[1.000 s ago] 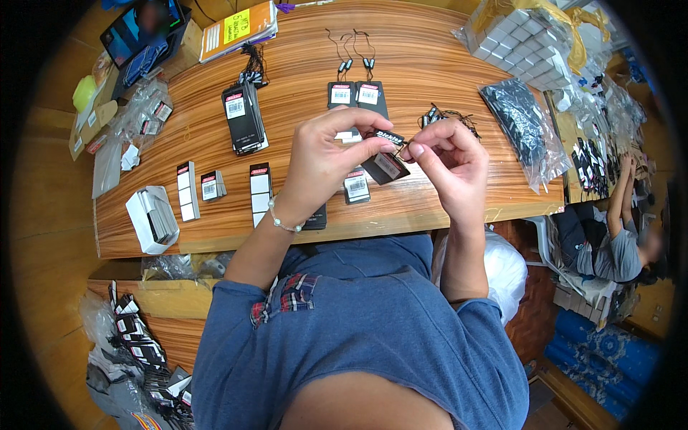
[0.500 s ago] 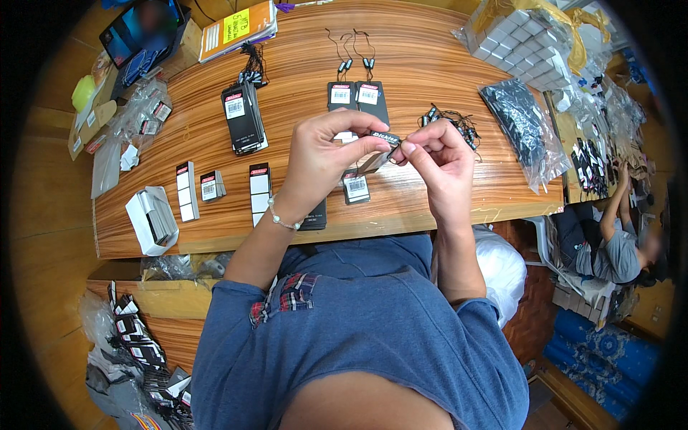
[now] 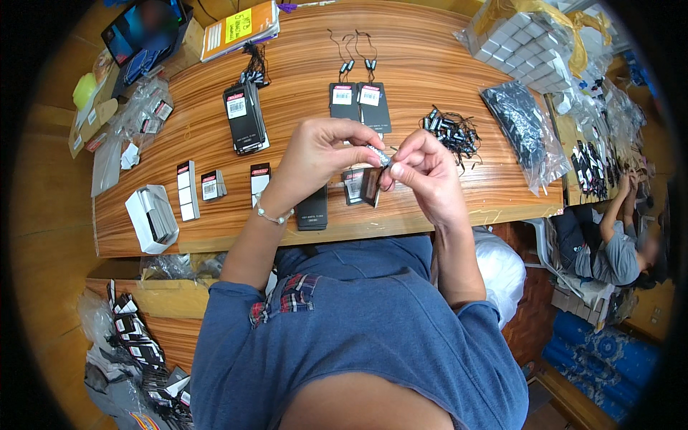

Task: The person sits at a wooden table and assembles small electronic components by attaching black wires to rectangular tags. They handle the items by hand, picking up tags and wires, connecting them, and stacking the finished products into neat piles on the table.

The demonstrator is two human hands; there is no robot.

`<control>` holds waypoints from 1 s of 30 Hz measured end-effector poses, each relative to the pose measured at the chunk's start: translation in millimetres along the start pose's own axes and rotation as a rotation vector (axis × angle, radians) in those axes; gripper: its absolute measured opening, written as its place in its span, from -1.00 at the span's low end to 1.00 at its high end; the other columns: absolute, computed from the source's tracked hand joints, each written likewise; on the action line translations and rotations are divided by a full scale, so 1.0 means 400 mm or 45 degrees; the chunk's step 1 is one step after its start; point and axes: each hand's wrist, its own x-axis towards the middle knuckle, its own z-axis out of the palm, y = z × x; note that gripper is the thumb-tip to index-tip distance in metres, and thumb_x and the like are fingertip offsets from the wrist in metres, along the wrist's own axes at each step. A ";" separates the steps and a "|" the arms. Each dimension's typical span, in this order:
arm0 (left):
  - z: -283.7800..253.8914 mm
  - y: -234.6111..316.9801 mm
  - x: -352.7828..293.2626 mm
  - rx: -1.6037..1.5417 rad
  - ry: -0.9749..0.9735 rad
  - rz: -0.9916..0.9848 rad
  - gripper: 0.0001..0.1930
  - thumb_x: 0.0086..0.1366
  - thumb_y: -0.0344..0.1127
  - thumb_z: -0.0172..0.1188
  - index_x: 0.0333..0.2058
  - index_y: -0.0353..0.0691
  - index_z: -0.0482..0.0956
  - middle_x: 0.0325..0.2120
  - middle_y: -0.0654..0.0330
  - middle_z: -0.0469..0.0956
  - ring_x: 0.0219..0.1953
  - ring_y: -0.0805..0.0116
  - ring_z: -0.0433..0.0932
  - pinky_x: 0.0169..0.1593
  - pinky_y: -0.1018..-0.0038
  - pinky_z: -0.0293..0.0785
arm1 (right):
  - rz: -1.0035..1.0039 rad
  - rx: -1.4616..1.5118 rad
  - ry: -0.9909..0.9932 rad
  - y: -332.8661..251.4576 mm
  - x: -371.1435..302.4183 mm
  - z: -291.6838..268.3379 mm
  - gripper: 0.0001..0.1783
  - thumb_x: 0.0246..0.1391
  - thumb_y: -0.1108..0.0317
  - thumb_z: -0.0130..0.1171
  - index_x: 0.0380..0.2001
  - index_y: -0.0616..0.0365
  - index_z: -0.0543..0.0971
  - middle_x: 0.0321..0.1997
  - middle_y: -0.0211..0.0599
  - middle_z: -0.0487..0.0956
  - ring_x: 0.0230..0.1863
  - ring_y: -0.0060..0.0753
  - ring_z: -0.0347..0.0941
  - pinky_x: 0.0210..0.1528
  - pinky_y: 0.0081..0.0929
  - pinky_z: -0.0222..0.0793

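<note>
Over the middle of the wooden table (image 3: 301, 57), my left hand (image 3: 331, 149) pinches a small dark hang tag (image 3: 370, 188) near its top, between thumb and fingertips. My right hand (image 3: 424, 172) is closed at the tag's top right corner, its thumb and forefinger pressed together; a thin cord seems to be there, partly hidden. The held tag dangles above a small stack of labelled tags (image 3: 353, 188). Behind my fingers lie two black tags, a left one (image 3: 342, 96) and a right one (image 3: 371, 104), with looped black cords stretched away from them. Beside my left wrist rests a black tag stack (image 3: 312, 209).
A tangle of black cords (image 3: 450, 135) lies right of my hands, with a plastic-wrapped dark bundle (image 3: 519, 129) beyond. Tall tags (image 3: 244, 122) are stacked at left, near a white box of cards (image 3: 153, 222). A co-worker (image 3: 618, 254) sits at far right.
Both hands have come slightly lower and nearer to me. The tag between them has turned from tilted sideways to hanging down. The co-worker's hands have shifted a little.
</note>
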 end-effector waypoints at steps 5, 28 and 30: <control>-0.003 -0.006 -0.007 -0.093 -0.068 -0.069 -0.88 0.01 -0.60 0.18 -0.41 -0.40 0.56 -0.44 0.17 0.55 -0.39 0.51 0.51 -0.28 0.64 0.45 | 0.009 0.098 -0.051 0.017 -0.004 0.006 -0.87 -0.01 0.56 0.09 -0.42 0.19 0.34 -0.49 -0.20 0.55 -0.44 -0.51 0.49 -0.40 -0.64 0.39; 0.010 0.013 -0.018 0.186 -0.012 0.193 -0.84 -0.06 -0.52 0.25 -0.41 -0.31 0.59 -0.51 0.19 0.54 -0.45 0.50 0.46 -0.33 0.59 0.37 | -0.039 0.163 -0.073 0.007 -0.004 0.024 -0.87 0.03 0.48 0.08 -0.36 0.20 0.35 -0.43 -0.18 0.55 -0.38 -0.44 0.51 -0.28 -0.55 0.41; -0.004 0.030 -0.006 0.434 -0.028 0.217 -0.79 -0.10 -0.52 0.27 -0.39 -0.27 0.60 -0.46 0.19 0.52 -0.41 0.45 0.44 -0.27 0.58 0.34 | 0.016 0.154 -0.145 -0.007 -0.001 0.020 -0.88 0.06 0.45 0.04 -0.31 0.20 0.37 -0.44 -0.19 0.55 -0.38 -0.44 0.50 -0.28 -0.57 0.39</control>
